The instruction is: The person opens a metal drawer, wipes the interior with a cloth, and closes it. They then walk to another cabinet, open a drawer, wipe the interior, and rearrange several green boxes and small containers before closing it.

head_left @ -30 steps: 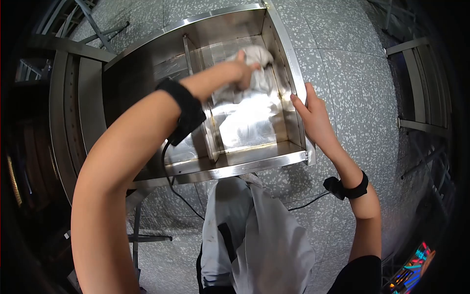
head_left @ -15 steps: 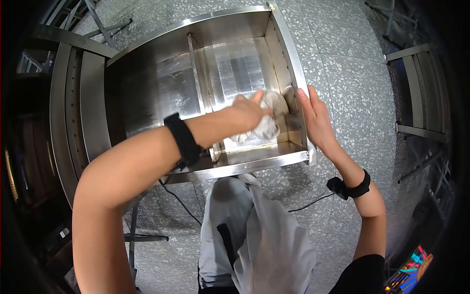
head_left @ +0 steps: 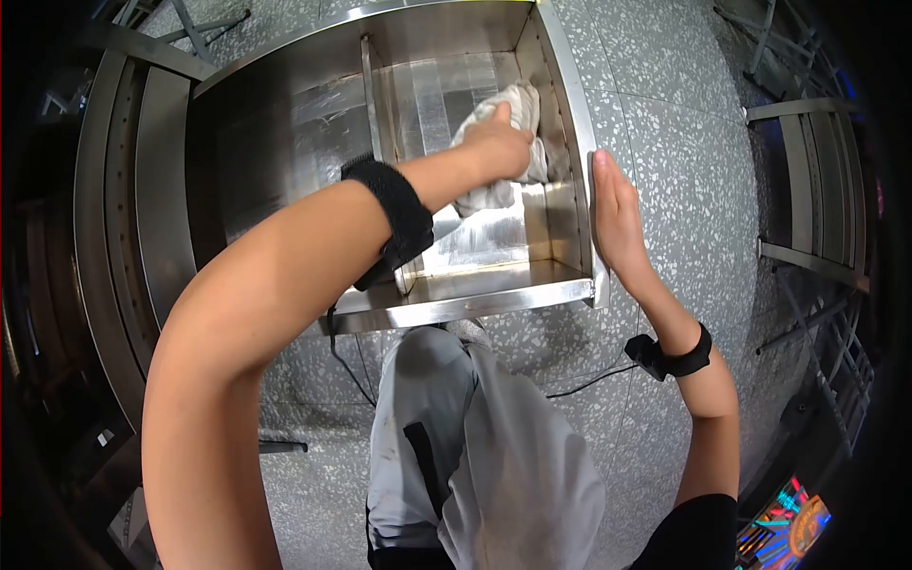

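Observation:
A pulled-out stainless steel drawer has a thin metal divider splitting it into two compartments. Inside the right compartment, my left hand presses a crumpled whitish cloth against the bottom, close to the front panel. The fingers are bent over the cloth and partly hidden by the hand. My right hand lies along the outer face of the front panel, fingers stretched out and holding nothing. Light scuffs and streaks show on the metal bottom.
The metal cabinet stands at the left. Metal-framed furniture is at the right, on the speckled tile floor. Black bands with small devices are on both forearms, and thin cables run below the drawer. My legs are just before it.
My left hand has moved the cloth away from me, along the front panel towards the compartment's far side. My right hand's fingertips no longer hook over the panel's top edge; they lie flat outside it.

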